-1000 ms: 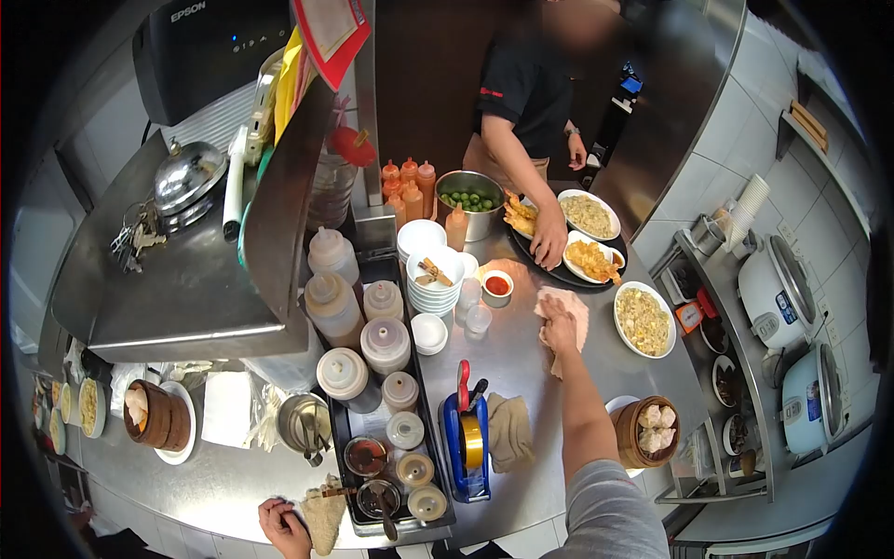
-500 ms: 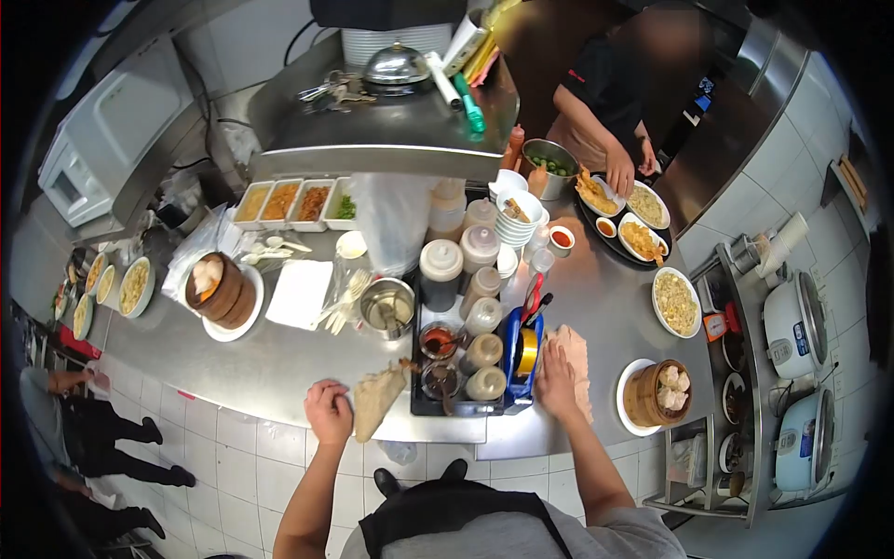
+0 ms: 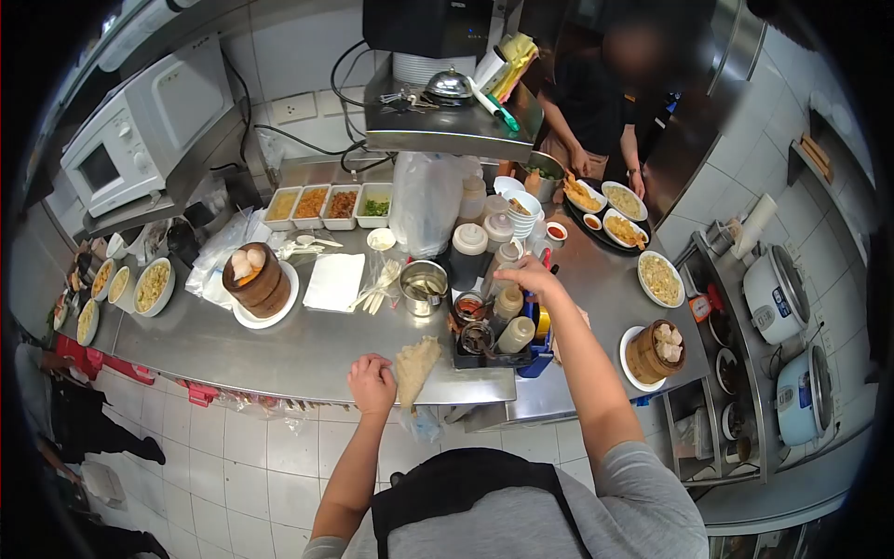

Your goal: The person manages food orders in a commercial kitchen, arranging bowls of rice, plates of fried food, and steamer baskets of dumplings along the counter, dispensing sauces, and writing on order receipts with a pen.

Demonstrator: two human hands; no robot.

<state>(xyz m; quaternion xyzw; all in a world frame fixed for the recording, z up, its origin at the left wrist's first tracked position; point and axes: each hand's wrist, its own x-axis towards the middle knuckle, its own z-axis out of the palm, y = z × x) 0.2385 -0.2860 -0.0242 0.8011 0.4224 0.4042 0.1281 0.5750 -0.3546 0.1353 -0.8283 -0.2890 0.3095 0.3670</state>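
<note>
My left hand (image 3: 372,383) rests at the counter's front edge with its fingers curled in, and nothing shows in it. A crumpled beige cloth (image 3: 416,368) lies just to its right, hanging over the edge. My right hand (image 3: 533,278) is stretched over the black bottle caddy (image 3: 480,358), its fingers extended leftward above the squeeze bottles (image 3: 508,303); whether they touch a bottle is unclear. Two jars of dark red sauce (image 3: 468,307) stand at the caddy's left. A blue tape dispenser (image 3: 537,361) is partly hidden below my right forearm.
Bamboo steamers with dumplings stand on plates at left (image 3: 258,287) and right (image 3: 652,357). A metal pot (image 3: 424,285) sits left of the caddy. Topping trays (image 3: 341,207) line the back. A co-worker (image 3: 587,102) stands beside a black tray (image 3: 607,238) of dishes.
My right hand has lifted off the folded beige cloth and moved up and left over the bottles. My left hand stays by the counter edge. The view has shifted; the co-worker's hand drew back from the dishes.
</note>
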